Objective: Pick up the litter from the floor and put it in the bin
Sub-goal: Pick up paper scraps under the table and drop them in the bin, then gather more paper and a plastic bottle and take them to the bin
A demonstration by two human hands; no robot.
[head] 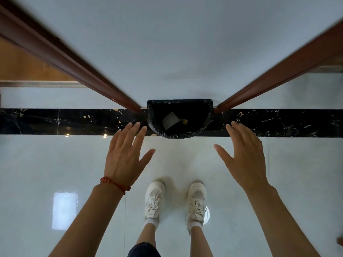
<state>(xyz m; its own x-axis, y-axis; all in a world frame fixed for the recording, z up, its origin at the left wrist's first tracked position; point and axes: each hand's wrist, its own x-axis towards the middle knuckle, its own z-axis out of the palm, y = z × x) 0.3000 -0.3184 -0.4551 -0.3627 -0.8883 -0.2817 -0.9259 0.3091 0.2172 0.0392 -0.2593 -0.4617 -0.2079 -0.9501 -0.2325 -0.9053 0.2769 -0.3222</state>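
- Head view looks straight down at a glossy pale tiled floor crossed by a band of black marble with white and gold veins.
- Half-round bin lined with a black plastic bag stands on that band, flat side against the white wall, between two reddish-brown wooden door frames.
- Inside the bin: a crumpled grey-white piece of paper litter and, just beside it, a small yellow scrap. Both lie at the bottom of the bag.
- Left hand is held out palm down, fingers spread and straight, holding nothing; fingertips sit just left of the bin rim. A red beaded bracelet is on that wrist.
- Right hand is likewise flat and spread, nothing in it, fingertips just right of the bin.
- Neither hand touches the bin.
- A pair of white lace-up sneakers with white socks stands on the floor near the bin, toes pointing at it.
- No litter visible on the floor in this view.
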